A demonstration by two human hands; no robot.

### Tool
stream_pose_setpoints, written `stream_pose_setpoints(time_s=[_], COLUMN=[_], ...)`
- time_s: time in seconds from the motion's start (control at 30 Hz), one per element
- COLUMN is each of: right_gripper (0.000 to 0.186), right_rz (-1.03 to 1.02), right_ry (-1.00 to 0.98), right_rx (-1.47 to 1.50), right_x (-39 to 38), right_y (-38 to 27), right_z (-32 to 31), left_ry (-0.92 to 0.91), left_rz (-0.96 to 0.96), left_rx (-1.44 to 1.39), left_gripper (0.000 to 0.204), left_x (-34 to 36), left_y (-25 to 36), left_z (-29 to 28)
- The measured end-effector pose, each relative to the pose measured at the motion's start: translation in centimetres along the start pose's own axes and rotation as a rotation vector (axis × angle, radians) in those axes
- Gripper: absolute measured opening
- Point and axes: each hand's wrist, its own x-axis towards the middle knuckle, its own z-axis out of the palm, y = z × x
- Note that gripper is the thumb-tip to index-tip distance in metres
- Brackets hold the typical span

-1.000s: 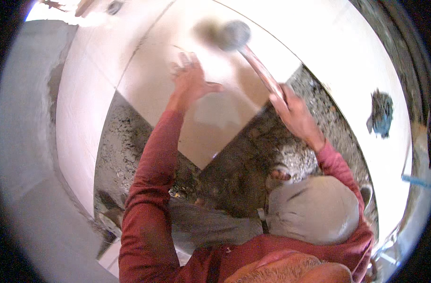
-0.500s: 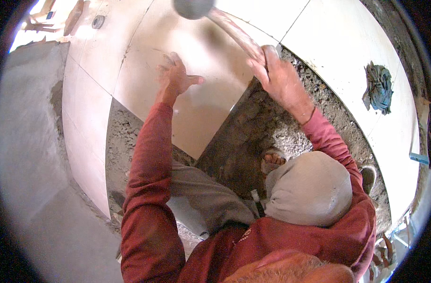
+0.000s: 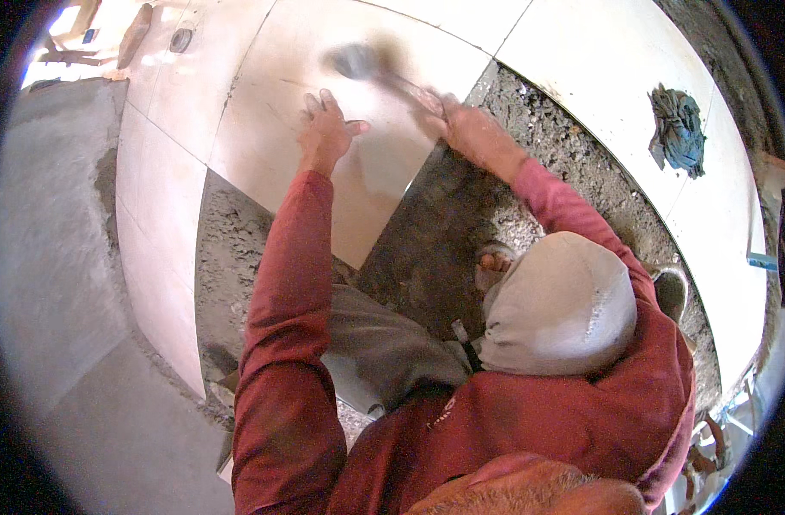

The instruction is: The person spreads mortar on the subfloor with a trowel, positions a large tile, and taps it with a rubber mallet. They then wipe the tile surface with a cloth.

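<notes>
With my right hand (image 3: 483, 136) I grip the wooden handle of a mallet (image 3: 355, 62). Its grey head is smeared by motion and sits low over the far part of a cream floor tile (image 3: 358, 184); whether it touches cannot be told. My left hand (image 3: 325, 130) is open, fingers spread, at or just above the same tile, left of the mallet. The tile's near corner points toward me, with dark wet mortar (image 3: 427, 232) bare along its right edge and rough mortar (image 3: 229, 227) at its lower left.
Laid tiles (image 3: 599, 77) run along the right, with a crumpled blue-grey cloth (image 3: 678, 130) on them. A roll of tape (image 3: 180, 39) lies on tiles at far left. A grey plastered surface (image 3: 57, 232) borders the left. A tool handle (image 3: 465, 343) shows by my bent knee (image 3: 564, 309).
The mallet has swung down toward the tile, my right hand moving left and lower with it. My left hand stays over the tile, shifted slightly right. The view has tilted a little.
</notes>
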Motion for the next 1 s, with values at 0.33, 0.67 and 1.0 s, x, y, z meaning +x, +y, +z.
stream_pose_setpoints(time_s=[0.33, 0.67, 1.0], right_gripper=[0.051, 0.048, 0.043], right_rz=[0.16, 0.152, 0.324], right_ry=[-0.145, -0.098, 0.16], right_rx=[-0.119, -0.028, 0.016], right_x=[-1.6, -1.4, 1.9], right_y=[0.3, 0.1, 2.8], right_z=[0.6, 0.5, -5.8], left_ry=[0.019, 0.058, 0.065], left_rz=[-0.004, -0.006, 0.136], left_rx=[0.069, 0.161, 0.001], left_gripper=[0.114, 0.112, 0.124], left_x=[0.0, 0.1, 1.3], left_y=[0.3, 0.4, -2.6], left_z=[-0.5, -0.2, -0.9])
